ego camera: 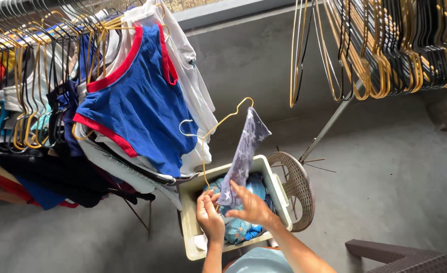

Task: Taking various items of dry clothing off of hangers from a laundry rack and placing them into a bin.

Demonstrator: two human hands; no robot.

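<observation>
Your left hand (209,216) pinches the gold wire hanger (209,135) upright; your right hand (252,205), fingers spread, grips the grey star-print garment (244,151) (draped upward) above the cream laundry basket (279,199).

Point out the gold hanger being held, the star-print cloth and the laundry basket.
gold hanger (204,151): head view, on its long wire side.
star-print cloth (243,154): head view, middle of the grey fabric.
laundry basket (279,194): head view, on its cream right rim.
</observation>
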